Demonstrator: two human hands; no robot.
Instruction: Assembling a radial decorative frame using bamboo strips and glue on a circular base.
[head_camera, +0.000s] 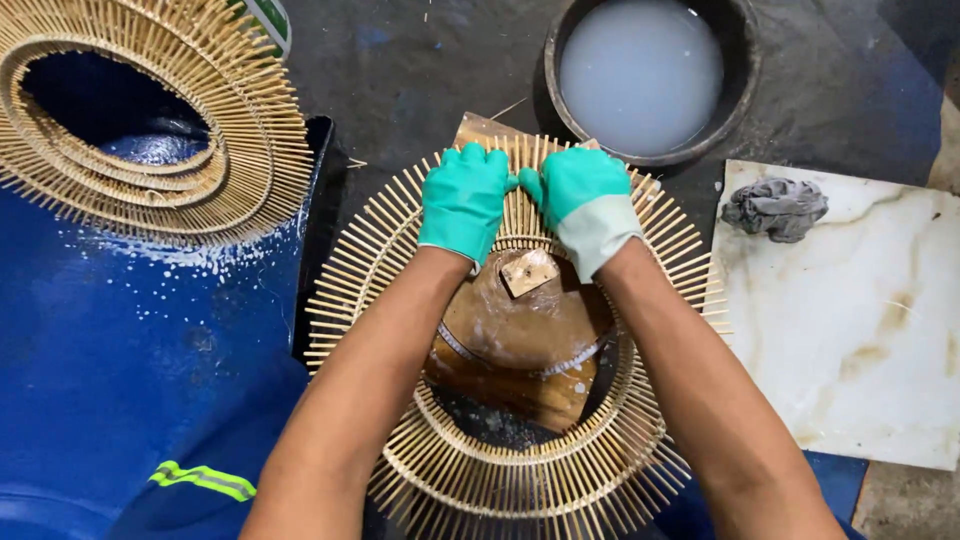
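A round frame of radiating bamboo sticks (400, 250) lies in front of me over a brown wooden form (520, 330). Both my hands wear green rubber gloves. My left hand (463, 200) and my right hand (580, 195) are closed side by side on the far part of the stick ring, knuckles up, thumbs nearly touching. A small square wooden block (528, 271) sits on the form just below my wrists.
A second, finished bamboo ring (250, 150) lies on a blue sheet (120, 350) at upper left. A dark round basin of milky liquid (640, 75) stands beyond my hands. A pale marble tile (850, 330) with a crumpled grey rag (775, 208) lies to the right.
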